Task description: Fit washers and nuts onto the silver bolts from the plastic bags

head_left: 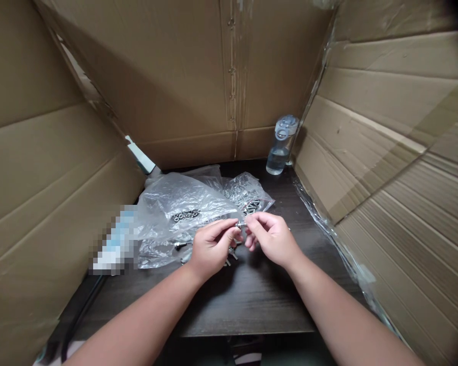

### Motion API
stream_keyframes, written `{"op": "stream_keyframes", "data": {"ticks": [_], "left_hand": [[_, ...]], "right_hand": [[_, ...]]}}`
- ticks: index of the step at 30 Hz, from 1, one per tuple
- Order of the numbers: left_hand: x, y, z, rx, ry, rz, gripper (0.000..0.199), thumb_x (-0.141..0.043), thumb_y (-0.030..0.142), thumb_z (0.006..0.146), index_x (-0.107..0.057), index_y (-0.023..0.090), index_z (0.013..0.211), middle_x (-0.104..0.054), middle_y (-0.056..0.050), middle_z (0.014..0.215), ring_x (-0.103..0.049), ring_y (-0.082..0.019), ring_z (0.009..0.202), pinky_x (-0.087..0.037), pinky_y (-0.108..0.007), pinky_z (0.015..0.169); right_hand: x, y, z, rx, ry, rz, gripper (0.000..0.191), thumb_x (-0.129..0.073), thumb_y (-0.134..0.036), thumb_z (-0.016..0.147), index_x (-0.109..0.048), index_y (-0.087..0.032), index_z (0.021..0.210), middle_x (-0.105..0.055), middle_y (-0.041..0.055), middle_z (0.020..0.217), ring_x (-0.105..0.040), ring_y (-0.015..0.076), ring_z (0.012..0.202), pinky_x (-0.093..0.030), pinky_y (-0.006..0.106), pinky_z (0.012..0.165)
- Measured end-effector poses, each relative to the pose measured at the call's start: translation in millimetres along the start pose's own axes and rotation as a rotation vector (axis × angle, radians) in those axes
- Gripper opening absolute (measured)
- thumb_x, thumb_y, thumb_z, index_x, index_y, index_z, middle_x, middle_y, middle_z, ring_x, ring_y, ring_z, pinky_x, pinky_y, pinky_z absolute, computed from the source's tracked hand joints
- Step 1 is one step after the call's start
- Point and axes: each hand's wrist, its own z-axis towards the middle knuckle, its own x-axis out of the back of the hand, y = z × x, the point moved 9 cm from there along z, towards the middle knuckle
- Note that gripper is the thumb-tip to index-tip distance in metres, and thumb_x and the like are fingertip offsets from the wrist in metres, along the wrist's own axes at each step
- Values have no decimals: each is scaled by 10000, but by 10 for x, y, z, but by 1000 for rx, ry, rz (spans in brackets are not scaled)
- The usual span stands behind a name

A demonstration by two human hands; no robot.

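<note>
A small shiny metal bolt point(241, 224) spans the gap between my two hands. My left hand point(215, 246) pinches one end of it between thumb and forefinger. The other end is in the closed fingertips of my right hand point(272, 238); the fingers cover most of it, so whether a nut sits on it I cannot tell. Just under and beside my left hand lie several loose bolts point(232, 254). A clear plastic bag point(187, 193) behind that hand has several metal nuts point(186, 216) in or on it. Farther back, another clear bag point(248, 190) contains many metal bolts.
A water bottle point(280, 147) stands at the back right of the dark table point(252, 307). Cardboard walls point(156, 76) enclose the back and both sides. At the left are a pale-and-teal object point(140, 156), a blurred-out packet point(116, 244) and a black cable point(82, 305).
</note>
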Motion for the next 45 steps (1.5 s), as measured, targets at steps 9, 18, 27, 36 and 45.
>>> {"op": "stream_keyframes", "data": {"ticks": [9, 18, 27, 36, 45], "left_hand": [[-17, 81, 6, -64, -38, 5, 166, -603, 134, 818, -699, 183, 944, -694, -8, 672, -618, -95, 519, -522, -194, 492], [-25, 130, -26, -146, -50, 118, 187, -610, 109, 807, -685, 180, 962, -684, -8, 666, -623, -102, 547, -518, -218, 565], [-47, 140, -6, -100, -74, 64, 178, -584, 111, 828, -688, 191, 949, -677, -4, 671, -601, -87, 520, -506, -194, 512], [-12, 102, -38, -115, -45, 100, 187, -603, 117, 814, -681, 188, 968, -679, -14, 699, -622, -102, 550, -519, -217, 557], [-31, 190, -24, -153, -66, 80, 189, -596, 110, 815, -685, 187, 963, -672, -5, 665, -607, -95, 532, -512, -207, 545]], "right_hand": [[-81, -103, -44, 55, -68, 91, 237, -673, -353, 779, -609, -142, 867, -622, 10, 632, -582, 122, 517, -500, 255, 503], [-24, 25, -10, 0, -9, -95, 372, -488, -478, 887, -566, -156, 716, -568, -4, 537, -543, 110, 440, -444, 222, 428], [-81, -92, -50, 44, -68, 98, 231, -677, -324, 776, -633, -130, 894, -632, 18, 626, -592, 125, 522, -512, 256, 514], [-45, -4, -15, -7, -41, 47, 304, -566, -453, 850, -586, -152, 818, -596, -4, 563, -580, 119, 467, -488, 233, 452], [-110, -64, -36, 19, -113, 67, 258, -630, -398, 813, -603, -142, 790, -614, 5, 579, -579, 117, 491, -497, 246, 501]]}}
